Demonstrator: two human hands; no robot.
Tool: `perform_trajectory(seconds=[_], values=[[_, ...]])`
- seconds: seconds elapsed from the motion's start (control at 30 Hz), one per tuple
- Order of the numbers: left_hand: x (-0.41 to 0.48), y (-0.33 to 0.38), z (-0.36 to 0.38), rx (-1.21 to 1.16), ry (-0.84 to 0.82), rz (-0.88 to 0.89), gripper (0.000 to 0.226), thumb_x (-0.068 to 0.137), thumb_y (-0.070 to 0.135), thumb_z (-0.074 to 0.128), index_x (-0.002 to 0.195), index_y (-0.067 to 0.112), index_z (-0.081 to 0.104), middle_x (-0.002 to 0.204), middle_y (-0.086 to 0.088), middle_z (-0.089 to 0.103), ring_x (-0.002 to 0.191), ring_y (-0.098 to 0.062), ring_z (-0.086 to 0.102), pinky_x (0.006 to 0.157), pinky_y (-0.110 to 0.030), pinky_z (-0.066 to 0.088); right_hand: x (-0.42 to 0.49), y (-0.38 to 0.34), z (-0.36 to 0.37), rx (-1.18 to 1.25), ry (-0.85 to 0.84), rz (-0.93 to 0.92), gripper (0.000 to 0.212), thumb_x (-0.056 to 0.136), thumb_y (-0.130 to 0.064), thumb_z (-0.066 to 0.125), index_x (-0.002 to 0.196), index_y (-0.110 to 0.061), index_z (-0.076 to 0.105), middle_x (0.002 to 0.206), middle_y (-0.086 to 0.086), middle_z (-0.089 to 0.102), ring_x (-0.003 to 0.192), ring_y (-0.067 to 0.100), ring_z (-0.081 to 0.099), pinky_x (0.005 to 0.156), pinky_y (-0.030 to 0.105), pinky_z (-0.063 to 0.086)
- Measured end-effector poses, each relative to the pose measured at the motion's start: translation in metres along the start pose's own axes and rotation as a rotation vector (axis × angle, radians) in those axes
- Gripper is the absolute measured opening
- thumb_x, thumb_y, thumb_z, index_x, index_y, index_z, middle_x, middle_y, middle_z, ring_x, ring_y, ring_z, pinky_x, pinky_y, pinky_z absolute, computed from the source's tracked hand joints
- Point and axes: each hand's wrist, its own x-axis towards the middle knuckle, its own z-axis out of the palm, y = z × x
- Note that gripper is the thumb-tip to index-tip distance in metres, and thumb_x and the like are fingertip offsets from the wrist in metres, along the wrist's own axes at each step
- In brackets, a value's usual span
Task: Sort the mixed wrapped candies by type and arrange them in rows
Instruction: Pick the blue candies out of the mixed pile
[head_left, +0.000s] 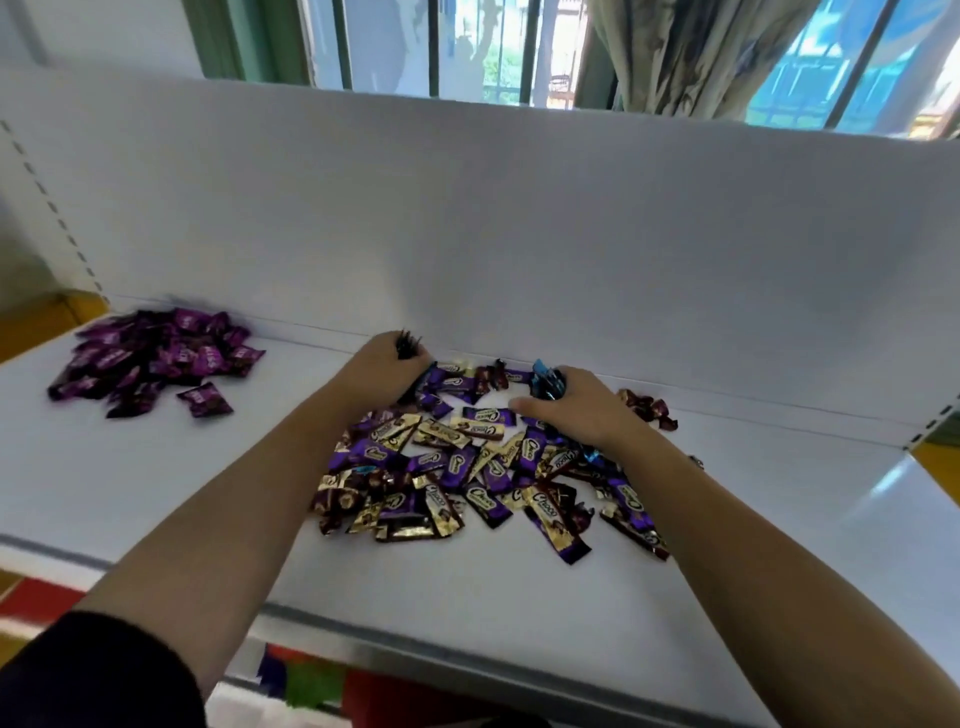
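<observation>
Mixed candy pile (467, 467) sits centre frame on the white shelf (156, 493), long purple and gold bars lying every which way, no rows yet. A sorted purple heap (156, 358) lies well apart at middle left. Both hands are at the pile's upper edge: left hand (382, 366) has its fingers curled round a bunch of dark wrappers (408, 344), right hand (571, 410) has its fingers clamped on blue-wrapped pieces (548, 382), and the rest of the pile lies below them in frame, with the left hand nearer the purple heap, so a drop-off there likely falls to it.
</observation>
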Motion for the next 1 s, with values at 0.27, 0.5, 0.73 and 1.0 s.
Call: perform_trajectory(seconds=[0.27, 0.5, 0.73, 1.0], values=[[-0.01, -0.04, -0.048, 0.229, -0.091, -0.05, 0.033, 0.073, 0.024, 0.079, 0.098, 0.007, 0.064, 0.091, -0.014, 0.068, 0.08, -0.025, 0.066, 0.076, -0.039, 0.055, 0.017, -0.052, 0.056, -0.222, -0.142, -0.209, 0.019, 0.08, -0.025, 0.073, 0.087, -0.015, 0.059, 0.073, -0.002, 0.057, 0.064, 0.014, 0.055, 0.056, 0.026, 0.043], [-0.002, -0.066, -0.08, 0.438, -0.305, 0.062, 0.02, 0.088, 0.018, 0.058, 0.094, 0.0, 0.066, 0.083, -0.018, 0.067, 0.066, -0.024, 0.062, 0.061, -0.031, 0.05, 0.036, -0.094, 0.129, -0.554, -0.431, -0.373, 0.022, 0.077, -0.024, 0.071, 0.071, -0.027, 0.05, 0.067, -0.005, 0.054, 0.063, 0.015, 0.054, 0.058, 0.028, 0.039], [0.008, -0.104, -0.093, 0.633, -0.372, 0.213, 0.013, 0.087, 0.027, 0.063, 0.088, 0.017, 0.054, 0.087, -0.001, 0.057, 0.082, -0.019, 0.055, 0.064, -0.029, 0.037, 0.04, -0.112, 0.146, -0.795, -0.437, -0.216, 0.037, 0.074, -0.03, 0.077, 0.1, -0.008, 0.061, 0.081, 0.004, 0.06, 0.074, 0.022, 0.057, 0.063, 0.031, 0.047], [0.02, -0.123, -0.103, 0.595, -0.349, 0.29, 0.017, 0.09, 0.025, 0.059, 0.104, 0.015, 0.054, 0.092, 0.001, 0.055, 0.086, -0.02, 0.053, 0.066, -0.029, 0.034, 0.04, -0.097, 0.114, -0.665, -0.239, -0.032, 0.015, 0.082, -0.028, 0.07, 0.087, -0.017, 0.06, 0.082, 0.001, 0.063, 0.078, 0.022, 0.06, 0.066, 0.031, 0.045]])
